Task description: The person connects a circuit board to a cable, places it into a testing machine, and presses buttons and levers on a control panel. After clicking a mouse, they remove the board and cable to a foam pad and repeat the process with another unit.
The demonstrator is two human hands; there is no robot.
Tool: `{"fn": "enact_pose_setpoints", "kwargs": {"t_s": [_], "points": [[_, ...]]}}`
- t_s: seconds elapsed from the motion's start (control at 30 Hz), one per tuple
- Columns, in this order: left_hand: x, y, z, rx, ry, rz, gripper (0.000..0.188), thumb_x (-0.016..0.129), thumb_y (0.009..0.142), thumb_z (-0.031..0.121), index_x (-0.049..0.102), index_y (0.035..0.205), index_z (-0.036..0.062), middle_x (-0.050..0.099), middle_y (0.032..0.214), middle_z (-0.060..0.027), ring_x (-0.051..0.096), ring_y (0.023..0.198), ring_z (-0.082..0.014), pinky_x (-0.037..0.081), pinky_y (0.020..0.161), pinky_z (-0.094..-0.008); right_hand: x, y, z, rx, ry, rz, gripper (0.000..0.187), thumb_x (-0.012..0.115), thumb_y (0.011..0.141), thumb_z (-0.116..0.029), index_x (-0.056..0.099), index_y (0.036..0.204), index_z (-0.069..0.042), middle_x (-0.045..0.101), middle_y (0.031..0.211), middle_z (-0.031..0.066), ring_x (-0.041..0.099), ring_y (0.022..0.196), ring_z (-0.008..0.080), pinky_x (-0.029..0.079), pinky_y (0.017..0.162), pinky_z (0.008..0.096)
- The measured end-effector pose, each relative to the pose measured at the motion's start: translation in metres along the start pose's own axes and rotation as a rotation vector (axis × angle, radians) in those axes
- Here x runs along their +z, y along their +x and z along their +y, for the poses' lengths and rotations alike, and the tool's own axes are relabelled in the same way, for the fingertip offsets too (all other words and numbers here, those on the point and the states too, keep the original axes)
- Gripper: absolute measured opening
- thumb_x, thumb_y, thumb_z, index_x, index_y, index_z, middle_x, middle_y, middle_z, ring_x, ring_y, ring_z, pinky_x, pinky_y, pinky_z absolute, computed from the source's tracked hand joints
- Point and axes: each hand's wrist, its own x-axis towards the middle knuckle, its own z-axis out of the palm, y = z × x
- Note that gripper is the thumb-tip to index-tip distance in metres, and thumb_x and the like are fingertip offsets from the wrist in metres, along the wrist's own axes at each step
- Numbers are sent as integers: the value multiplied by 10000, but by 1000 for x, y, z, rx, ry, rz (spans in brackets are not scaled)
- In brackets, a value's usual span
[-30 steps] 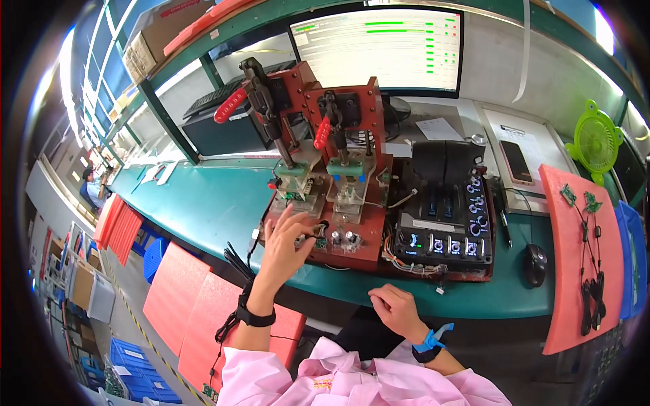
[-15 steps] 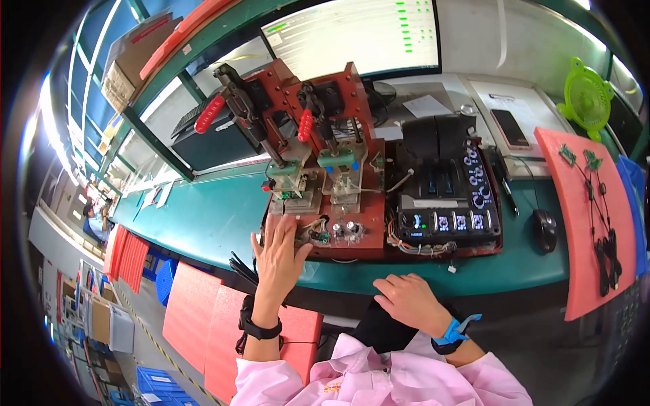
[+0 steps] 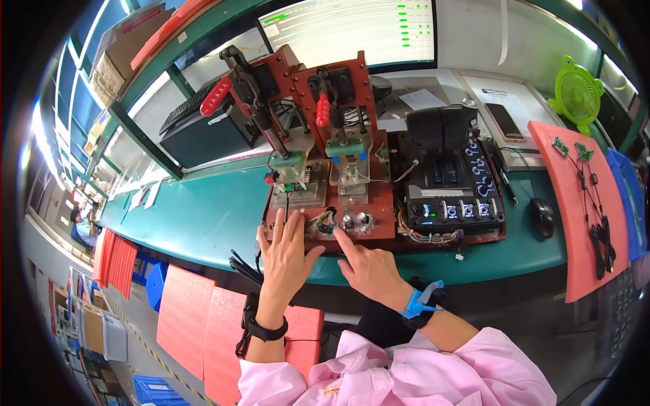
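Note:
My left hand (image 3: 284, 256) lies flat with fingers spread over the front left edge of a red test fixture (image 3: 379, 227), below a clear block that holds a small green circuit board (image 3: 291, 186). My right hand (image 3: 376, 269) has its index finger stretched toward a little green board with wires (image 3: 328, 229) at the fixture's front; whether the fingertip touches is unclear. Neither hand holds anything visible. Above them stand two toggle clamps with red handles, a left one (image 3: 217, 96) and a right one (image 3: 323, 109). Black cables (image 3: 245, 267) hang beside my left hand.
A black instrument (image 3: 450, 183) with knobs and switches adjoins the fixture. Rightward are a mouse (image 3: 542, 218), a phone (image 3: 504, 122), a green fan (image 3: 577, 95) and a pink foam sheet (image 3: 569, 237) carrying boards with cables. A lit monitor (image 3: 352, 34) stands behind. Pink foam boards (image 3: 186, 311) lie lower left.
My right hand has moved left and forward from the bench's front edge to the fixture, its index finger now extended. My left hand stays at the fixture. The whole view has shifted slightly.

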Motion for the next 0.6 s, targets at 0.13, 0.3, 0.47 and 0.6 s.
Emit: {"fn": "enact_pose_setpoints", "kwargs": {"t_s": [0.13, 0.3, 0.47, 0.6], "points": [[-1, 1, -3, -5, -25, -6, 640, 651, 770, 355, 441, 1272, 19, 387, 1361, -84, 279, 1315, -304, 178, 1026, -573, -1, -4, 2, -4, 1, -5, 685, 622, 770, -186, 297, 1367, -101, 626, 744, 123, 619, 592, 292, 484, 491, 395], [1, 2, -4, 21, -7, -68, 684, 657, 761, 373, 416, 1292, 17, 355, 1387, -92, 260, 1325, -306, 168, 1036, -573, -3, -5, -3, 9, -32, -126, 728, 620, 771, -182, 253, 1397, -115, 624, 744, 119, 617, 602, 309, 492, 516, 400], [-5, 6, 2, 20, -15, -1, 706, 660, 750, 393, 415, 1281, -2, 358, 1375, -130, 284, 1308, -310, 198, 1024, -561, -9, -13, 0, -31, 130, -47, 725, 613, 779, -184, 243, 1399, -115, 627, 771, 128, 612, 626, 331, 496, 553, 424], [-11, 11, 24, 37, -120, 38, 714, 653, 759, 399, 393, 1306, 20, 342, 1391, -119, 252, 1327, -301, 167, 1055, -527, -9, -37, 10, -2, 95, -39, 536, 610, 777, -167, 409, 1266, -81, 616, 761, 129, 610, 621, 327, 502, 550, 418]]}}
